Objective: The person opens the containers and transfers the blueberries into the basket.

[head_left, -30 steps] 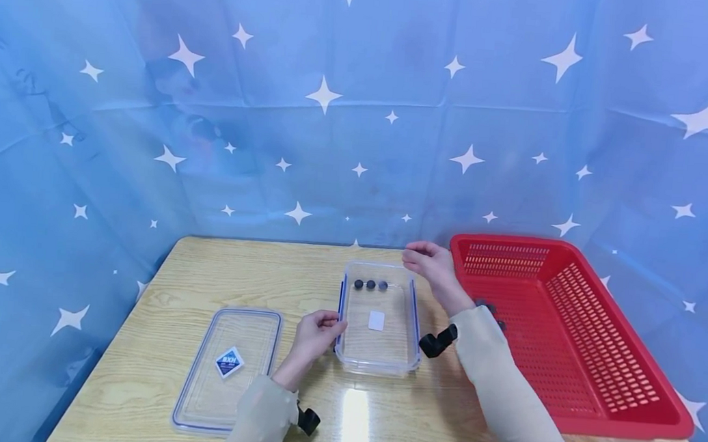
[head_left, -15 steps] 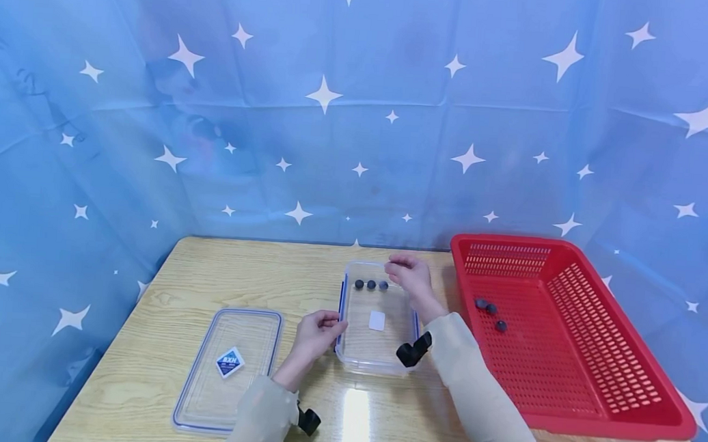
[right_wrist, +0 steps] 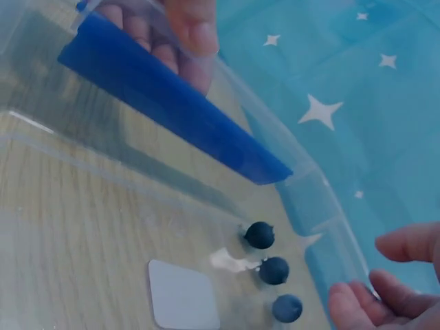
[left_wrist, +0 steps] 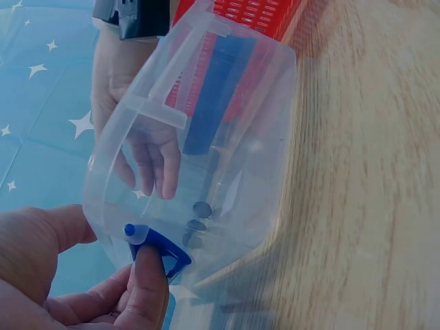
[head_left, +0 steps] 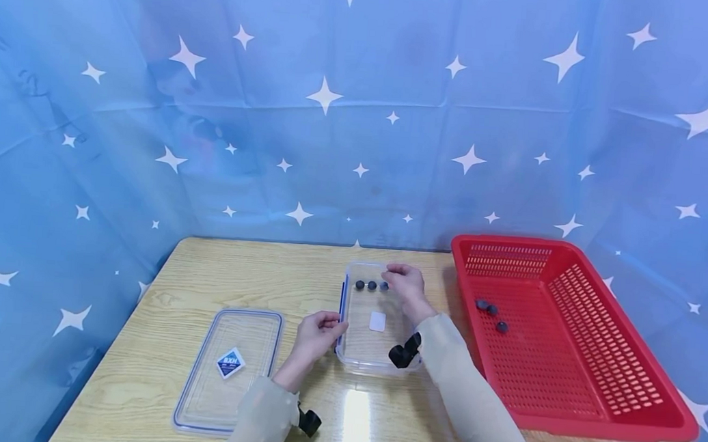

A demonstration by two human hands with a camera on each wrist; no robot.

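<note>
Nearest the viewer, two pale sleeves (head_left: 267, 410) are seen, a small black camera (head_left: 310, 423) being worn at each wrist. A clear lid (head_left: 253, 337) with a blue rim is laid flat at the left, marked by a diamond-shaped BXH sticker (head_left: 231, 363). Beside it, the left wall of a clear plastic food box (head_left: 360, 351) is pinched by the left hand (head_left: 315, 335); in the left wrist view, a digit is pressed against its blue locking flap (left_wrist: 159, 246). The box is stood upright and uncovered on a wood-grain table (head_left: 148, 343), and a white square (head_left: 377, 321) is shown at its floor. Near the far end, three blueberries (head_left: 372, 286) are lined up in a crosswise row. Above the right-hand berry, the right hand (head_left: 407, 288) is held with its fingers parted and loosely bent; nothing is seen between them, and whether the berry is touched cannot be told. To the right, a red perforated basket (head_left: 542, 357) is placed, in which three more blueberries (head_left: 492, 309) are grouped near the left wall. The background is formed by a blue curtain (head_left: 332, 185) printed with white stars.
</note>
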